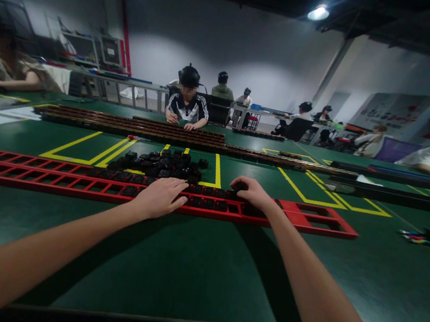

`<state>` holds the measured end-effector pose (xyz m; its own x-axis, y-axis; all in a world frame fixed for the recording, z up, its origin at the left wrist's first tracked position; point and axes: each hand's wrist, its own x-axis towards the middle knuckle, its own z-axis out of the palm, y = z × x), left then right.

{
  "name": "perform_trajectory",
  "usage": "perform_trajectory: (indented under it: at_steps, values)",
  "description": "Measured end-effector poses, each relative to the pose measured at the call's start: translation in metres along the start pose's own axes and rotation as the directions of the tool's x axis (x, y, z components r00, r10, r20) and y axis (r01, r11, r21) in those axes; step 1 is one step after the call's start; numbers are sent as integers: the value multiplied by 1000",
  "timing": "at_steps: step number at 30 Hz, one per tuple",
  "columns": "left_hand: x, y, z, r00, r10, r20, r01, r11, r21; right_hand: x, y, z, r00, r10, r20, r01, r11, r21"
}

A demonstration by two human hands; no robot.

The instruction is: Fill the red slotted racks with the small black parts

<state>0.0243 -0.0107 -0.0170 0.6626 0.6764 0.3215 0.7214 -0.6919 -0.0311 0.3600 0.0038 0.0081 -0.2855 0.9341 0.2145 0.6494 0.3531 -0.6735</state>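
Observation:
A long red frame with two rows of square openings lies across the green table in front of me. Small black square parts sit in several of its openings. My left hand rests palm down on the frame, fingers stretched over the black parts and the thumb apart. Over the frame's far edge, my right hand has its fingers curled round a small black part. Behind the frame, close to my left hand's fingertips, is a loose pile of black parts.
Bundles of long dark strips lie across the table's far side. Black rails and coloured-tipped cables are at the right. Yellow tape marks the tabletop. A co-worker sits opposite; other people sit at both sides and farther back.

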Motion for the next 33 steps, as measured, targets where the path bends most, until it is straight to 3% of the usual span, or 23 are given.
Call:
perform_trajectory:
  at_steps: [6,22,33]
  values:
    - [0,1,-2,1000,9,-8,-9,1000,-2,-1,3,2,996,-2,-85,4,1000,23]
    - [-1,2,-3,1000,0,-10,0,1000,18,0,5,7,998,-23,-61,26,999,39]
    - [-1,1,-3,1000,6,-11,-6,1000,-1,-2,-7,4,999,-22,-33,19,997,-70]
